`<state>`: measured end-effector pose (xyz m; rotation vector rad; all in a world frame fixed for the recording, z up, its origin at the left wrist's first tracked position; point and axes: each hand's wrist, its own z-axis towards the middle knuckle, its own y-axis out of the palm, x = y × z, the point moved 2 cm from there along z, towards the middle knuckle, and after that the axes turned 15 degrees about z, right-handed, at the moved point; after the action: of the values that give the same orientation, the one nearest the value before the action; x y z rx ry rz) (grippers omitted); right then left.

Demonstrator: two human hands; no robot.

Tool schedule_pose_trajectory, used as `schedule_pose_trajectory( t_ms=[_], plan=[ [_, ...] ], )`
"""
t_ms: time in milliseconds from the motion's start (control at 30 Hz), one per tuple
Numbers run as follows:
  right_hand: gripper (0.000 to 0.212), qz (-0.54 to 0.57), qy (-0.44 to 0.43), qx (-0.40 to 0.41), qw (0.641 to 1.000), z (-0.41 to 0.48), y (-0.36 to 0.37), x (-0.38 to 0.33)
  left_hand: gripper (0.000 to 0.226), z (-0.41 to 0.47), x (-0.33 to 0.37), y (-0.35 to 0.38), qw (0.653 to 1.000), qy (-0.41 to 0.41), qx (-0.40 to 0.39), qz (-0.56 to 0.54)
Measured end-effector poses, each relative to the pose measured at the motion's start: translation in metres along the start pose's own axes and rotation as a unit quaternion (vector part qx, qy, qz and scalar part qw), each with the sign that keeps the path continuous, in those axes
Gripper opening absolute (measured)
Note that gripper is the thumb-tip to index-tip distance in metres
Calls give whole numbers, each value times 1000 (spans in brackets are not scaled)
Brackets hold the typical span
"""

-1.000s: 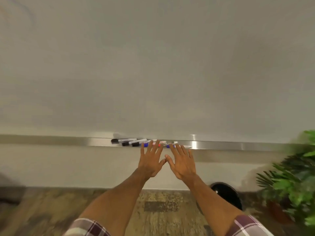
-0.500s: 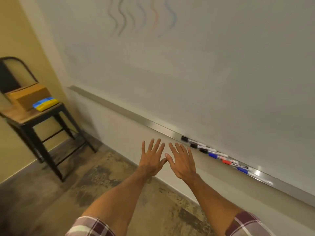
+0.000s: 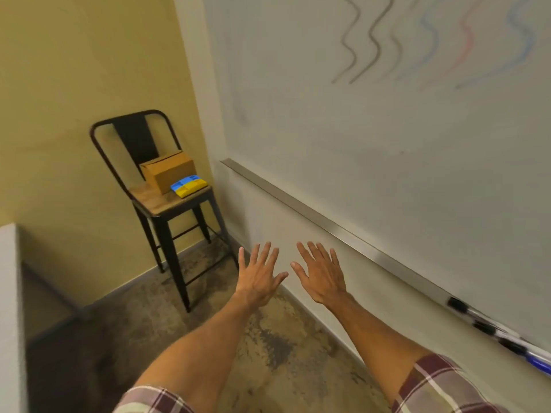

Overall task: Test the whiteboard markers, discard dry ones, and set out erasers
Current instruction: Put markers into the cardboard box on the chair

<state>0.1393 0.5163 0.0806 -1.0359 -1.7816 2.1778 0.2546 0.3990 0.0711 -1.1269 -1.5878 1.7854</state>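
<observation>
The left hand (image 3: pixel 259 275) and right hand (image 3: pixel 322 275) hung spread and empty below the tray (image 3: pixel 298 207), where squiggles (image 3: pixel 372 40) above the tray suggested testing was done, markers (image 3: pixel 489 326) lay at its right end, and erasers (image 3: pixel 189 185) waited on a chair (image 3: pixel 155 202) beyond its left end, not yet set out.

Several whiteboard markers (image 3: pixel 484 327) lie end to end in a row on the metal tray (image 3: pixel 328 225) under the whiteboard (image 3: pixel 387 144), at its near right end; they are blurred, with pale barrels, mostly black caps, and a blue marker (image 3: pixel 538 361) nearest. Well apart from them, the erasers (image 3: pixel 188 185) rest flat at the front right corner of a chair (image 3: pixel 155 205) seat in the room's corner, blue and yellow, touching a cardboard box (image 3: pixel 170 171); how many there are cannot be told. High on the board are wavy test lines (image 3: pixel 374 40) in grey-black, blue and red, some faint.
</observation>
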Motion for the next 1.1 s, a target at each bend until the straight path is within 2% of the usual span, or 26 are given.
schedule_pose_trajectory(
  t_ms=[200, 367, 500, 600, 733, 933, 1100],
  plan=[
    [102, 6, -41, -10, 999, 67, 24, -47, 72, 25, -82, 14, 998, -55, -13, -23],
    [102, 6, -77, -29, 997, 132, 45, -71, 90, 57, -135, 27, 995, -98, -14, -28],
    [101, 7, -107, -37, 994, 193, 63, -89, 72, 90, -171, 41, 989, -137, -30, -42],
    [94, 15, -133, -48, 990, 244, 71, -103, 70, 119, -201, 51, 983, -173, -30, -56],
    [71, 19, -170, -71, 983, 305, 75, -124, 71, 158, -238, 59, 972, -222, -28, -74],
    [70, 26, -215, -91, 972, 390, 87, -147, 75, 205, -286, 69, 956, -279, -25, -91],
    [64, 37, -236, -104, 966, 443, 103, -177, 95, 236, -323, 79, 951, -294, -33, -88]
  ],
)
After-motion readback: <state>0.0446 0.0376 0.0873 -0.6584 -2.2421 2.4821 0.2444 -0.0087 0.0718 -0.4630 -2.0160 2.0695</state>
